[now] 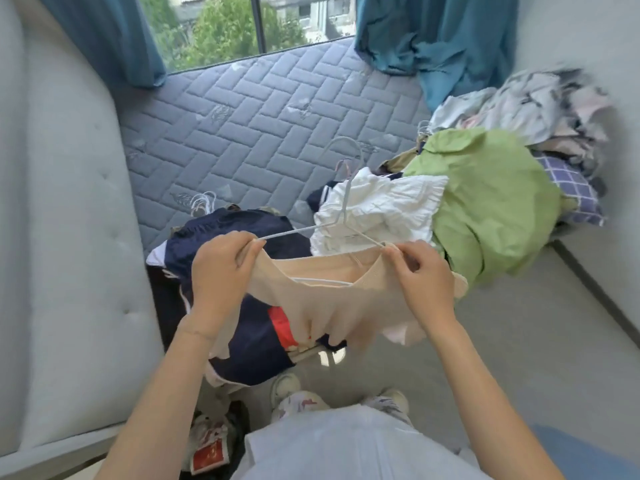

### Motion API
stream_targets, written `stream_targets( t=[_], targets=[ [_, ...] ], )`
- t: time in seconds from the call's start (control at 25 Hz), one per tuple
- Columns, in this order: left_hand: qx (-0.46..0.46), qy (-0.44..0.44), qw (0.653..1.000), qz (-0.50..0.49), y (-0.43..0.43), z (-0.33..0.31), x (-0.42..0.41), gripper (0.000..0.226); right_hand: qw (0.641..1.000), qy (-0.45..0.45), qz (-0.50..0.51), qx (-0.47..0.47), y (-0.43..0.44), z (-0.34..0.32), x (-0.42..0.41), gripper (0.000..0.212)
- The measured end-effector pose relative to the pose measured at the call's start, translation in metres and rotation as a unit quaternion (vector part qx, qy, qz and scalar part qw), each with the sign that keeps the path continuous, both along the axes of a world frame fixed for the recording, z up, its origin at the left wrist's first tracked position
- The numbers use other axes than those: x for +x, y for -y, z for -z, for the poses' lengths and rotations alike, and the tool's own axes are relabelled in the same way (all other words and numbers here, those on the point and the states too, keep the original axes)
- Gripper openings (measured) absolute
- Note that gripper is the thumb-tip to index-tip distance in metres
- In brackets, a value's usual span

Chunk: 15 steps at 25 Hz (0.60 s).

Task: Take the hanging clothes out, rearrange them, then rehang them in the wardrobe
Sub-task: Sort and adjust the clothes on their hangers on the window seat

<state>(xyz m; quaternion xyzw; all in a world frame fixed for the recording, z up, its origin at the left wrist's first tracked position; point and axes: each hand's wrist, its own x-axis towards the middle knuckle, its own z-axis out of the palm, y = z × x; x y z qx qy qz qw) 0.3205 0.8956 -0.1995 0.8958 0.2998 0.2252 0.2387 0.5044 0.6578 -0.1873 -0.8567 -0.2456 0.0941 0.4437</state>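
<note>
Clothes (485, 202) lie heaped along the mattress's (259, 116) near and right edges. Left grip (221, 268) and right grip (424, 271) each pinch a shoulder of the top (322, 299), fitting it on a hanger (346, 202) above the near edge. Rehanging likely all remains.

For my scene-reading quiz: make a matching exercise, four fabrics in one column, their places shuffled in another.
1 beige top
2 green garment
3 navy garment
4 teal curtain

a beside the window
b right of the white garment
c held by left hand and right hand
d below the left hand, at the mattress edge

Pairs: 1-c, 2-b, 3-d, 4-a.
</note>
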Motion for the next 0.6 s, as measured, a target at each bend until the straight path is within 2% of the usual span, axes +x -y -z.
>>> stream_targets(
  t=[0.16, 0.36, 0.6],
  targets=[
    [0.042, -0.001, 0.999, 0.010, 0.079, -0.006, 0.070, 0.036, 0.999, 0.013, 0.051, -0.002, 0.085, -0.003, 0.051, 0.015],
    [0.054, -0.018, 0.997, 0.054, 0.177, -0.003, 0.153, 0.027, 0.997, 0.024, 0.078, -0.014, 0.191, -0.001, 0.120, 0.016],
    [-0.018, -0.037, 0.997, 0.067, 0.245, -0.006, 0.249, 0.020, 0.990, 0.074, 0.117, -0.007, 0.260, -0.008, 0.211, 0.016]
  ],
)
